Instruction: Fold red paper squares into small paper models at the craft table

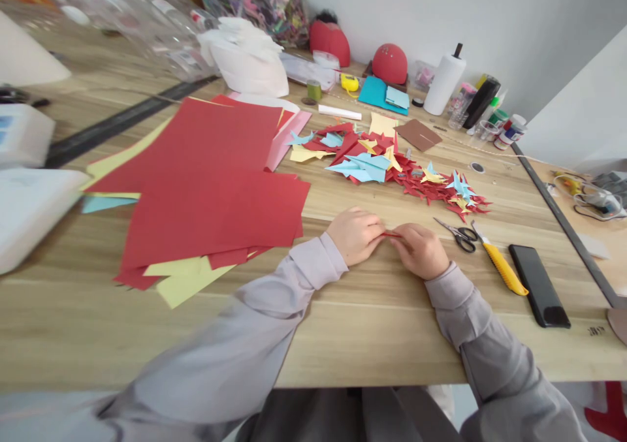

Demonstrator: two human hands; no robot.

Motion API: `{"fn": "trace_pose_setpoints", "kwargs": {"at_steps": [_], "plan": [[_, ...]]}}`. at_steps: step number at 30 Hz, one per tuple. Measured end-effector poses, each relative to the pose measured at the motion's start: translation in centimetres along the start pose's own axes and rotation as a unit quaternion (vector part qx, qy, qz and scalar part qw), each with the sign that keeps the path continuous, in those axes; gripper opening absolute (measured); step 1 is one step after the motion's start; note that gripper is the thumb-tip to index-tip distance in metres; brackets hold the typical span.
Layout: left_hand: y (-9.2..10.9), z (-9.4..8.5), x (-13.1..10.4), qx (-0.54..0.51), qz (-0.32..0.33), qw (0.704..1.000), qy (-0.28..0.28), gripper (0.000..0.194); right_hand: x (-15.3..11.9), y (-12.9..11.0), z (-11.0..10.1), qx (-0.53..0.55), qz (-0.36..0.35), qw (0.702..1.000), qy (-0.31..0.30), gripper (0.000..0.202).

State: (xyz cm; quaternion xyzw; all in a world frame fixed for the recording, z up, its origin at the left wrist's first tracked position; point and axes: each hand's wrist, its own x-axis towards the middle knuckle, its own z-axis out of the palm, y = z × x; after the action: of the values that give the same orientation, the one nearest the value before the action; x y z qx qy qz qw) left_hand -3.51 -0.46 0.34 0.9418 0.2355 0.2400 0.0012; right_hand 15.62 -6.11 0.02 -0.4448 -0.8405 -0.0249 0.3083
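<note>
Between my two hands is a small folded piece of red paper [390, 234], mostly hidden by the fingers. My left hand [356, 234] is closed on its left end. My right hand [422, 249] pinches the other end, with the fingers curled. Both hands are low over the table in front of me. Beyond them lies a heap of folded red, blue and yellow paper pieces [365, 168]. Black-handled scissors [465, 236] lie just right of my right hand, beside a yellow utility knife [504, 269].
Large red paper sheets [210, 161] with yellow ones beneath cover the table's left part. A black phone [539, 285] lies at the right. Along the back stand a white bottle [445, 83], small jars [512, 132], a red dome [390, 63] and white tissues [249, 57].
</note>
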Motion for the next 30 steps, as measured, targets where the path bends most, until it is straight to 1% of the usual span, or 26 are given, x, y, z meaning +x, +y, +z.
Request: {"fn": "trace_pose_setpoints", "kwargs": {"at_steps": [3,6,9,14,17,19,22,24,26,30], "plan": [[0.1,0.1,0.0,0.013,0.012,1.0,0.003,0.031,0.1,-0.2,0.1,0.019,-0.016,1.0,-0.003,0.015],[0.2,0.0,0.1,0.019,0.025,1.0,0.005,0.031,0.1,-0.1,0.1,0.011,-0.039,0.999,-0.009,0.021],[0.2,-0.2,0.2,0.006,0.025,1.0,0.012,0.032,0.1,-0.1,0.0,0.006,-0.046,0.999,0.001,0.024],[-0.3,0.0,0.1,-0.051,-0.017,0.998,0.045,0.027,0.0,0.2,0.0,0.012,-0.031,0.999,0.019,0.022],[-0.9,0.3,0.0,-0.107,-0.049,0.99,0.078,0.025,0.0,0.4,0.0,0.007,-0.01,0.999,0.037,0.02],[-1.1,0.4,-0.1,-0.141,-0.065,0.984,0.087,0.023,0.0,0.4,-0.1,0.01,0.002,0.999,0.041,0.018],[-1.0,0.5,-0.2,-0.16,-0.074,0.981,0.076,0.02,0.1,0.0,-0.4,0.022,0.011,1.0,0.015,0.017],[-0.8,0.4,-0.1,-0.163,-0.067,0.982,0.062,0.021,0.2,-0.3,-0.4,0.023,0.018,1.0,-0.009,0.022],[-0.6,0.4,0.0,-0.169,-0.055,0.983,0.05,0.021,0.2,-0.4,-0.2,0.025,0.02,0.999,-0.025,0.021],[-0.5,0.5,0.0,-0.176,-0.044,0.983,0.04,0.021,0.2,-0.2,0.1,0.037,0.009,0.999,-0.023,0.02]]}}
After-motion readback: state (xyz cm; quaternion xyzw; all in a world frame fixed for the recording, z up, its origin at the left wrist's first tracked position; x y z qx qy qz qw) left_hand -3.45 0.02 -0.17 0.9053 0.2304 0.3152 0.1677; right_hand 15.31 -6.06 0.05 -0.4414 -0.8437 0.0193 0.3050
